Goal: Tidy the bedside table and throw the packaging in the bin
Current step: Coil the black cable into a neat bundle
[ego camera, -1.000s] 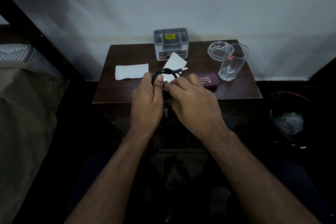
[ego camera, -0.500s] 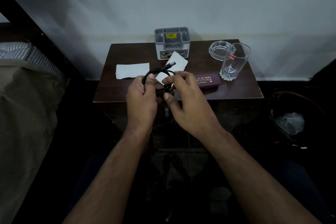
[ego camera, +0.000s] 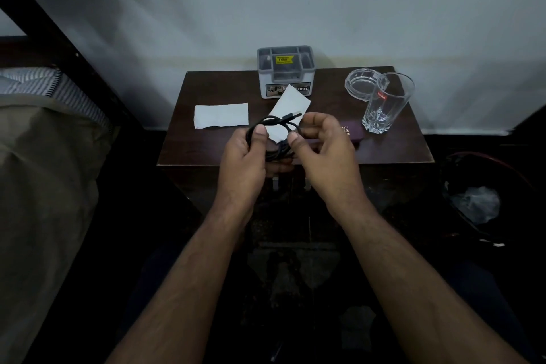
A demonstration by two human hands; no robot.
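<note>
Over the front edge of the dark wooden bedside table, both hands hold a coiled black cable. My left hand grips the coil's left side with the thumb on top. My right hand pinches the right side; the plug end sticks out above it. Two white paper pieces lie on the table: one flat at the left, one tilted behind the cable. A dark bin with crumpled clear plastic stands on the floor at the right.
A grey organiser box stands at the table's back. A glass ashtray and a clear tumbler are at the back right. A purple case lies partly behind my right hand. A bed is at the left.
The hands have drawn slightly apart, opening the cable coil wider between them. The right hand's fingers have lifted and spread, and the plug end now shows above the coil.
</note>
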